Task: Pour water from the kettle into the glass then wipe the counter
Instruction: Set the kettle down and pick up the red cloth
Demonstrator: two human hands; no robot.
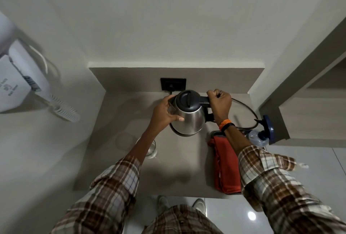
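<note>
Checked sleeves reach out from the bottom toward the counter (179,173), which is smooth and grey-brown. Closest on the right lies a red cloth (225,168), folded, near the front edge. On the left stands the glass (152,148), partly hidden under the left arm. I cannot tell if there is water in it.

Further back is the shiny metal kettle (189,113) with its black lid shut. It stands upright, and I cannot tell if it is lifted off its base. The left hand (164,113) has its fingers wrapped on the kettle's side by the spout. The right hand (220,105) has its fingers closed tight around the black handle.

So I think the pouring has not been done yet, and the wiping is still left too.

Right of the cloth sits a spray bottle (262,134). Behind the kettle a black plug socket (173,83) is on the back wall, with a black cord (247,110) curling away. White walls close in the small corner.
</note>
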